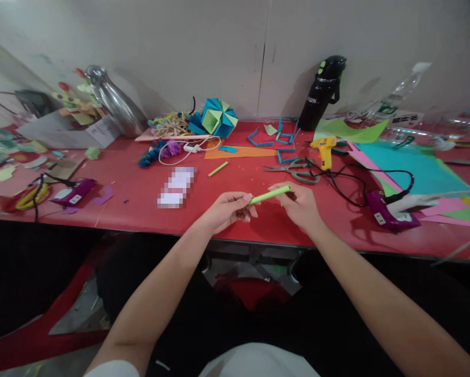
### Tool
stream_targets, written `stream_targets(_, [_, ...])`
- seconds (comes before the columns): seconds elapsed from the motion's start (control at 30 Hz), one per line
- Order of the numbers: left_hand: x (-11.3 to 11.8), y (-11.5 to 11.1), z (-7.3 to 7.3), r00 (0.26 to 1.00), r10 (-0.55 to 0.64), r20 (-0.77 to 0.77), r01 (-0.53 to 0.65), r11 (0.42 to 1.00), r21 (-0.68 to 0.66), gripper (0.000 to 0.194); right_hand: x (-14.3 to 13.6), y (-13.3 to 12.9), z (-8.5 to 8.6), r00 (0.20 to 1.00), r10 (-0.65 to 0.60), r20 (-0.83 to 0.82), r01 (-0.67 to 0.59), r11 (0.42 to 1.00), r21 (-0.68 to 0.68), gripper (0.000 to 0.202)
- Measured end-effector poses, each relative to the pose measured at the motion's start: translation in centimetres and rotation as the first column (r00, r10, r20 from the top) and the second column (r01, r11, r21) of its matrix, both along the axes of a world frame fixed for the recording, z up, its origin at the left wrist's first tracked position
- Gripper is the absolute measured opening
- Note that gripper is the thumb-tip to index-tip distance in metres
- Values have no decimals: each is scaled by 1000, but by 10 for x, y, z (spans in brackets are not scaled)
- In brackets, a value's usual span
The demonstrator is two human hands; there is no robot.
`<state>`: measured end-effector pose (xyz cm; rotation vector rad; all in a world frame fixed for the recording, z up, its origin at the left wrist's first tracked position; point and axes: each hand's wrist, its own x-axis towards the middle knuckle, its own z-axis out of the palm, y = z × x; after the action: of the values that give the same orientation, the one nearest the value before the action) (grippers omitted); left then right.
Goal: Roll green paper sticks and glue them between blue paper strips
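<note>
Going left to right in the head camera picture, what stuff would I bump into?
Silver jug, blurred-out rectangle, blue-and-green paper ball, green tube, black bottle, purple box on the right.

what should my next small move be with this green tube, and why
Probably steady the right end of the green tube lightly with your right hand. Your left hand pinches the other end, and your right fingers are already beside this one, though how firmly they hold it is hard to tell.
</note>
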<state>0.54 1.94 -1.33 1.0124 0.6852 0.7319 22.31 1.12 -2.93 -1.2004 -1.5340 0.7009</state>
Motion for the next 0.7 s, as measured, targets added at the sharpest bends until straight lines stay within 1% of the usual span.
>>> stream_targets(0.07, [-2, 1, 1, 996, -4, -85, 9, 998, 62, 25, 4, 1, 3, 997, -40, -64, 38, 999, -39, 23])
stream_targets(0.2, [-6, 2, 2, 974, 68, -217, -25, 981, 194, 22, 13, 3, 7, 986, -84, -142, 76, 995, -62, 24])
stream_targets(0.3, [-8, 3, 3, 958, 110, -265, -41, 967, 253, 21, 16, 5, 7, 976, -97, -196, 87, 994, -59, 23])
stream_targets(0.47, [-10, 6, 2, 938, 178, -297, -82, 948, 308, 22, 18, 4, 8, 972, -106, -212, 97, 994, -54, 23])
stream_targets(0.53, [-11, 9, 0, 929, 233, -288, -139, 940, 313, 24, 19, 4, 9, 967, -102, -234, 94, 995, -44, 21])
stream_targets(0.57, [-11, 10, -1, 923, 277, -269, -188, 931, 312, 26, 19, 4, 9, 964, -98, -249, 92, 995, -37, 21])
stream_targets(0.7, [-14, 18, -7, 868, 481, -119, -437, 856, 275, 30, 18, 4, 8, 957, -78, -280, 73, 997, -27, 20])
